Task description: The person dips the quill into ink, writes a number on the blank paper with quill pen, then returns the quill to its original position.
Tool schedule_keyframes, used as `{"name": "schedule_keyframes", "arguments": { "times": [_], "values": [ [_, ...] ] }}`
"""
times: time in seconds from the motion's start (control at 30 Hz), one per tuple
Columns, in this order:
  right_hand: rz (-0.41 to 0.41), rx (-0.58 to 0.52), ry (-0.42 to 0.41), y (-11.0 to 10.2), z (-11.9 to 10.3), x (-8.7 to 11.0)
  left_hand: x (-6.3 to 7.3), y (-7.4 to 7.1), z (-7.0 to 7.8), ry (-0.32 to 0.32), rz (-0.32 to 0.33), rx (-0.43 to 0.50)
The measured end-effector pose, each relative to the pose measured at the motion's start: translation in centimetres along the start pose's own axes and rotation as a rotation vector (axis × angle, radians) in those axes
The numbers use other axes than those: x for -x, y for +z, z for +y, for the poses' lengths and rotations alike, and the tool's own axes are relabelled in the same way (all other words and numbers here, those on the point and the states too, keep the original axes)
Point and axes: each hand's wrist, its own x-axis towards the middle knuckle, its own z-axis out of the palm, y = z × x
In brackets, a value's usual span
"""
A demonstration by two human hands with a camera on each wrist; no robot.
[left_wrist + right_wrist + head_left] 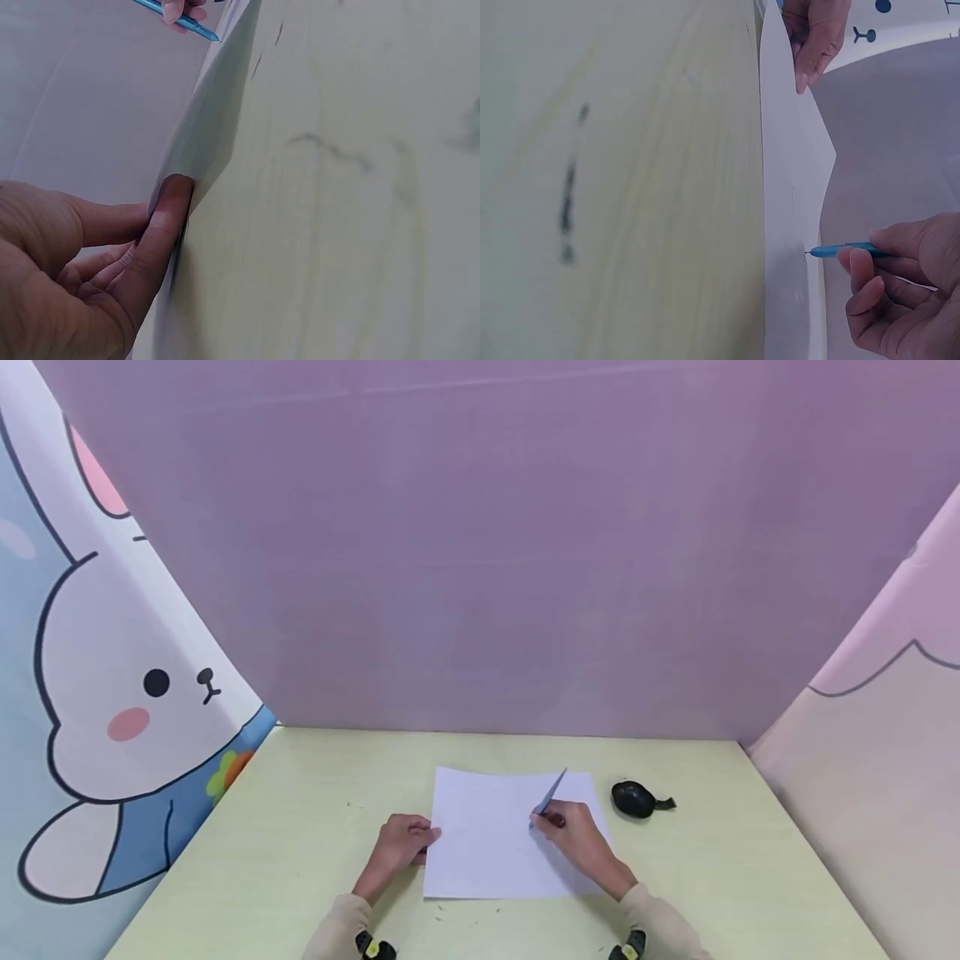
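A plain white sheet of paper point(480, 860) and a slim blue pen point(829, 251): the left hand point(401, 841) pinches the sheet's left edge between thumb and finger; the right hand point(581, 841) grips the pen closely, tip at the paper. The sheet lies about midway between the side edges of the pale table point(750, 860); a purple wall point(480, 543) meets its far edge, a rabbit-printed panel point(105, 643) its left.

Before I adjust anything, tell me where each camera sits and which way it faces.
Head: worn on the head, facing forward and down over the paper and table; left hand, right hand and sleeves show.
Left wrist: on that wrist, facing the paper's raised edge; left hand close, part of the right hand at top.
Right wrist: on that wrist, facing the pen; right hand close, left hand at top.
Shared: both wrist views show the pen.
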Motion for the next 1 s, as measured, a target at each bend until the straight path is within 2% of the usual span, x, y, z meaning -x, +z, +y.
{"name": "schedule_keyframes", "arguments": {
  "times": [0.23,0.37,0.5,1.0],
  "values": [
    [-0.018,-0.003,0.002,0.4,-0.1,-1.1,-0.4,-0.3,0.3,-0.030,0.033,-0.014],
    [-0.027,0.015,0.028,0.2,0.0,-1.4,-0.6,0.1,0.5,-0.017,0.024,-0.024],
    [-0.038,0.015,0.020,-0.2,0.1,-1.9,-0.9,0.6,1.0,0.001,0.031,-0.019],
    [-0.084,0.009,-0.036,0.2,-0.1,-0.3,0.1,0.8,0.6,0.005,0.021,-0.019]
  ]
}}
